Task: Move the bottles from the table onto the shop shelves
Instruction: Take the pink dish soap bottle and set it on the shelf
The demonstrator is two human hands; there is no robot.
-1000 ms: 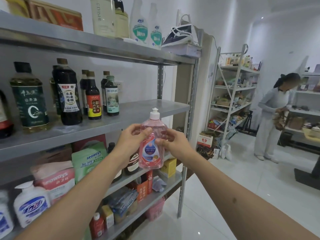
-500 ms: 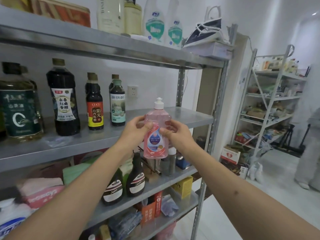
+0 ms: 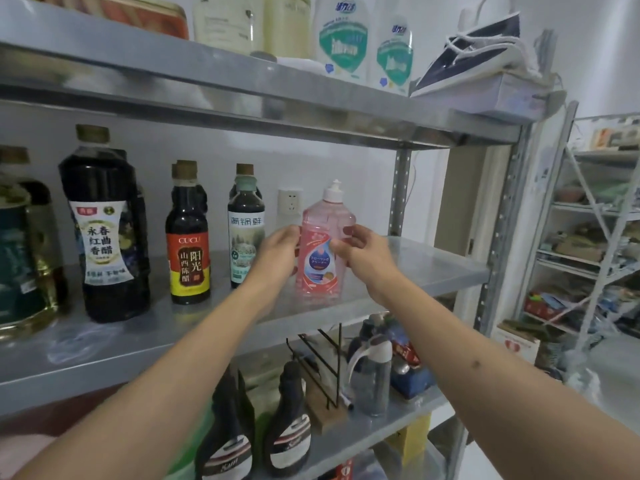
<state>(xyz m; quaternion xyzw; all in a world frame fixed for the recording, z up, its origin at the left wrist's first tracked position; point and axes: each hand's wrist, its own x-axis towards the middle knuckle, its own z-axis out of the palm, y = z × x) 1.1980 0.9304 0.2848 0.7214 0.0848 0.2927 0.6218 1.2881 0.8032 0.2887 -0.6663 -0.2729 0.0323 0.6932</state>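
Note:
A pink clear bottle (image 3: 320, 251) with a white cap and a blue-and-red label stands upright on the middle metal shelf (image 3: 433, 268), its base at or just above the surface. My left hand (image 3: 278, 252) grips its left side and my right hand (image 3: 363, 252) grips its right side, fingers curled round the body. It stands right of a green-labelled sauce bottle (image 3: 245, 230).
Dark vinegar bottles (image 3: 188, 244) and a large dark bottle (image 3: 104, 237) line the shelf's left. The top shelf holds refill pouches (image 3: 343, 43) and a boxed iron (image 3: 485, 71). Below stand two dark bottles (image 3: 287, 431) and a spray bottle (image 3: 372, 375). A second rack (image 3: 595, 237) is at right.
Both hands have carried the pink bottle up and forward from in front of the shelf edge onto the middle shelf. The view has moved closer to the shelving.

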